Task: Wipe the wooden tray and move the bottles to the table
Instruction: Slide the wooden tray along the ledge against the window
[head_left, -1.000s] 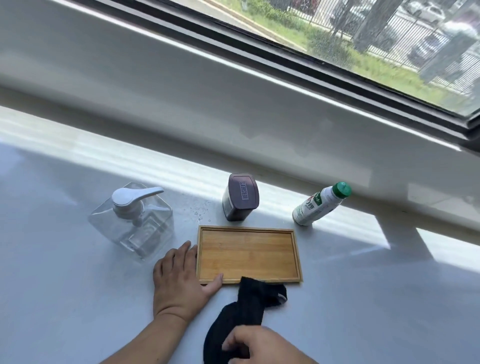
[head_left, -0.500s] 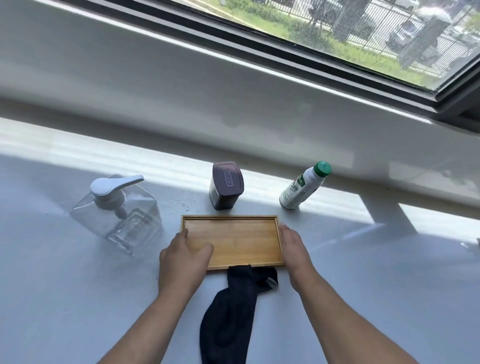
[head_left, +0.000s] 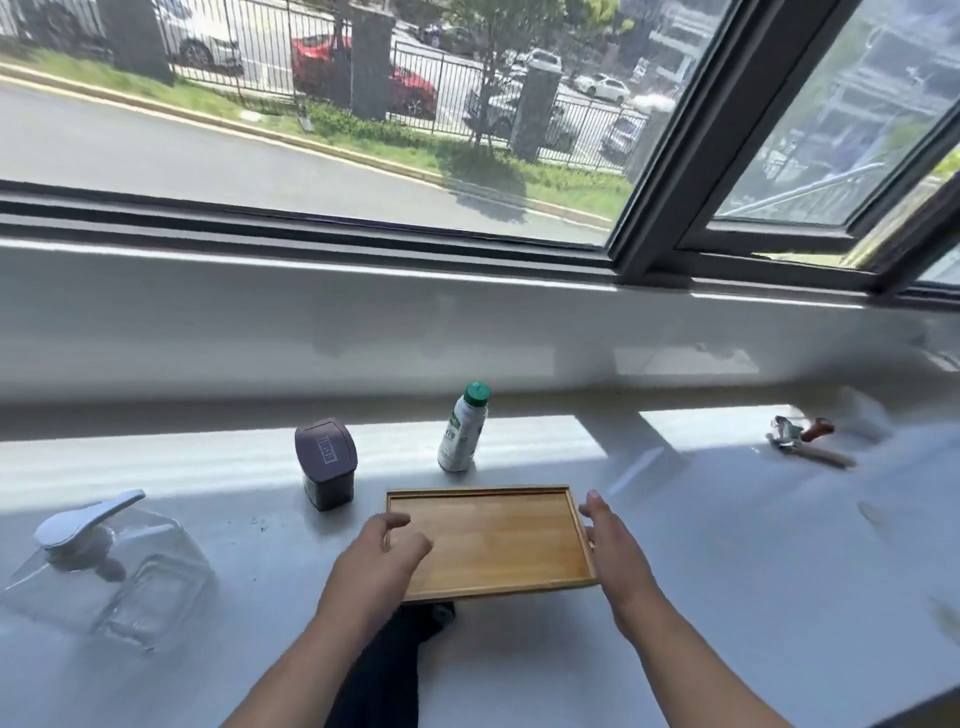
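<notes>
The wooden tray (head_left: 498, 540) sits at the middle of the white table (head_left: 727, 597), and nothing lies on it. My left hand (head_left: 376, 564) grips its left edge with the thumb on top. My right hand (head_left: 615, 553) holds its right edge, fingers stretched along the rim. The tray's near edge covers the top of a black cloth (head_left: 387, 670). Behind the tray, on the table, stand a white bottle with a green cap (head_left: 462, 431) and a dark purple jar (head_left: 326, 462). A clear pump bottle (head_left: 104, 569) stands at the far left.
A raised white sill (head_left: 467, 332) and a dark window frame run behind the bottles. Small items, including a brown-handled tool (head_left: 802, 439), lie at the far right of the table.
My right hand let go of the black cloth and took the tray's right edge. The tray has shifted right, away from the purple jar, and now overlaps the cloth. The camera tilted up.
</notes>
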